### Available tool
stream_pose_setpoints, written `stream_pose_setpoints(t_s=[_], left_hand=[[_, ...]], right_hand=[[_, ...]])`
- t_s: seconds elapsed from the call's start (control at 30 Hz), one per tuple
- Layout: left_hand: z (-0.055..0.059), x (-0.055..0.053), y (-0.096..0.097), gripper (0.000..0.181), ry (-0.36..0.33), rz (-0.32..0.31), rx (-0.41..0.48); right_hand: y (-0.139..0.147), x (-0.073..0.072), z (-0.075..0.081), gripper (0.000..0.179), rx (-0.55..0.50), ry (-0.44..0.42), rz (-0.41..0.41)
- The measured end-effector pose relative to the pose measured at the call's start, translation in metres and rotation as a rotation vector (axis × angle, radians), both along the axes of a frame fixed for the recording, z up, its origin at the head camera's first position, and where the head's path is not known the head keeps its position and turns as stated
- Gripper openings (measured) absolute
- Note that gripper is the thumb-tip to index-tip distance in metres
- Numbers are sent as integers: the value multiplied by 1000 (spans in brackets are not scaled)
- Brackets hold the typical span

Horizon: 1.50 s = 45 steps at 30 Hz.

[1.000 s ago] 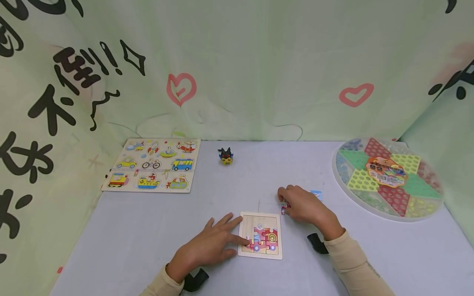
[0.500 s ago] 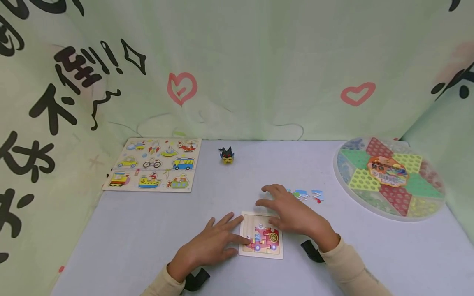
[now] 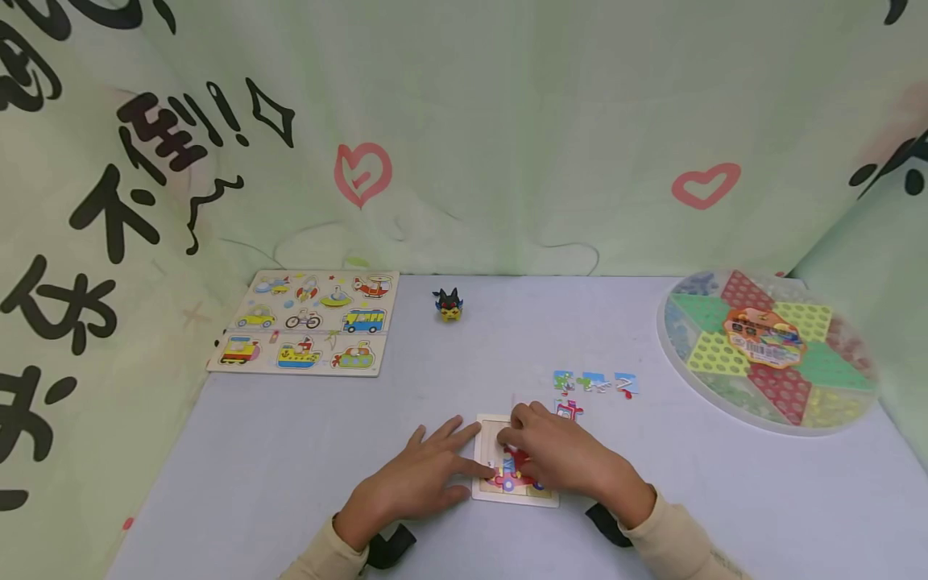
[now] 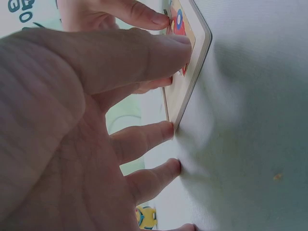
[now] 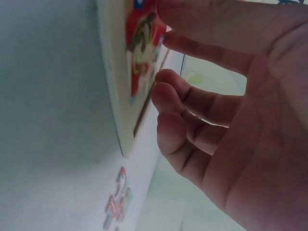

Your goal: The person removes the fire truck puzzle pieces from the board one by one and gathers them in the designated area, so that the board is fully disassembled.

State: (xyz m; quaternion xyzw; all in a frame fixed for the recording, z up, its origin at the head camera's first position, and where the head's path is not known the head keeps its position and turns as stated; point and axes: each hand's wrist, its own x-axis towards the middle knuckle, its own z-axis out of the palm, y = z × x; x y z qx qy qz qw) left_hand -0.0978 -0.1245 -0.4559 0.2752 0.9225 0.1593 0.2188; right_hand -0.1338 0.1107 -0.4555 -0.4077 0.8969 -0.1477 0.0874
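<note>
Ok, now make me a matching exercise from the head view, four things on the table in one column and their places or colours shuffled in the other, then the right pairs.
Things:
1. Puzzle tray
2. Vehicle board
3. Small figure
4. Round patterned disc

Places or colours:
A. Black on top, yellow below
B. At the right side of the table
C. At the far left of the table
D. Under fingers of the left hand and the right hand

Right pairs: 1-D, 2-C, 3-A, 4-B.
</note>
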Motion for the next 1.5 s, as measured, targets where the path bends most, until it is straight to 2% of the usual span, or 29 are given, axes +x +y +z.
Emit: stream_pose_setpoints(t_s=[0.27,0.53,0.67,1.03,1.2,1.5], left_hand=[[-1,0,-1,37,6,0,6],[-1,0,-1,37,2,2,-2],[-1,1,0,37,-2,4,-7],[0,1,1,37,2,-1,-4],[-1,1,1,37,10,-7,8],[-2,1,0,36,4,-2,22]], right_hand=[[-2,3,-3,29,-20,-39,-23],[-3,0,-3,31,-77,-169,-75],[-4,0,-5,31,-93,-192,-86],[-3,-2,-6,25,-138,-188,-74],[-2,-3,-3,26,-170,-198,-43],[2,-7,-1,28,-229,-314,-39]])
